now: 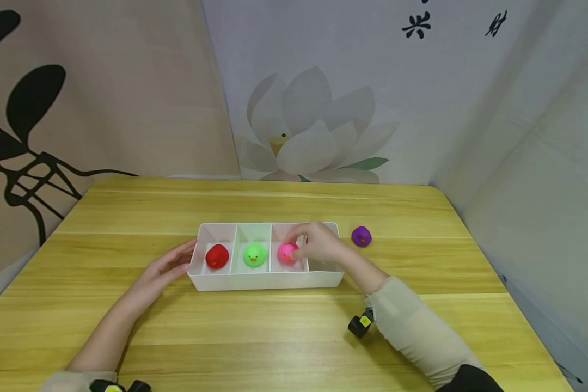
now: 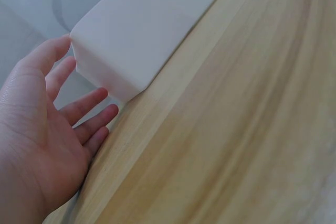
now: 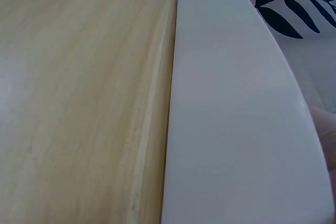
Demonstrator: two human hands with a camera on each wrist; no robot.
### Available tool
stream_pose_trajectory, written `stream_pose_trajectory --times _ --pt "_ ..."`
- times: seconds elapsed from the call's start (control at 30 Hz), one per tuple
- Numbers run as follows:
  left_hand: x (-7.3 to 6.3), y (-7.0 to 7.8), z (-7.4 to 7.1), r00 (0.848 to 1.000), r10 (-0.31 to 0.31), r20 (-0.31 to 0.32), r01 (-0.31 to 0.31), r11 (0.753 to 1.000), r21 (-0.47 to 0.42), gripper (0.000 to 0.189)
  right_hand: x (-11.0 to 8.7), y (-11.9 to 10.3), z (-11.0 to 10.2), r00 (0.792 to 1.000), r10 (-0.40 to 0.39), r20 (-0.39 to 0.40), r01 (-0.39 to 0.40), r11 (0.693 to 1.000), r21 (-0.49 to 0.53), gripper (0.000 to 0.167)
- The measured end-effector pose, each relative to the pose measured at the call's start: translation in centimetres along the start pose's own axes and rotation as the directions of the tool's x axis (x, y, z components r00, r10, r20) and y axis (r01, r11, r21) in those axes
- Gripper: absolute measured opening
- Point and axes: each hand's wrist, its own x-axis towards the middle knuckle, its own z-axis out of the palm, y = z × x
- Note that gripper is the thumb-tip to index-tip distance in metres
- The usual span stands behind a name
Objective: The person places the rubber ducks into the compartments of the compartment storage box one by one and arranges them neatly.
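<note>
A white box [image 1: 264,282] with compartments in a row sits on the table. My left hand [image 1: 159,272] is at its left end; in the left wrist view its fingers are spread and nearly straight, fingertips right at the end wall. My right hand [image 1: 319,244] reaches into the third compartment and pinches a small pink toy duck [image 1: 286,252] between thumb and fingers. A green toy duck [image 1: 255,254] faces up in the second compartment. The first holds a red toy [image 1: 217,256], its face not visible. In the right wrist view, the box wall hides most of the right hand.
A small purple toy [image 1: 361,236] lies on the wooden table [image 1: 255,337], just right of the box. The right forearm passes over the rightmost compartment and partly covers it. Printed curtains [image 1: 323,125] hang behind the table.
</note>
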Motion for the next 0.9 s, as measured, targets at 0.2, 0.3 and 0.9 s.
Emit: stream_pose_trajectory --times 0.2,0.3,0.9 --pt "0.0 -0.1 0.0 1.0 -0.002 -0.002 0.002 1.0 0.003 0.05 0.2 -0.2 0.2 1.0 0.028 0.004 -0.028 0.999 -0.039 0.02" --pt "0.0 -0.1 0.0 1.0 -0.001 -0.004 0.001 1.0 0.005 0.05 0.3 -0.2 0.3 0.999 0.049 0.005 -0.049 0.997 -0.056 0.02" --pt "0.0 -0.2 0.1 1.0 -0.003 -0.008 0.003 1.0 0.014 0.05 -2.5 -0.2 -2.4 0.978 -0.052 -0.2 0.048 0.999 -0.022 0.028"
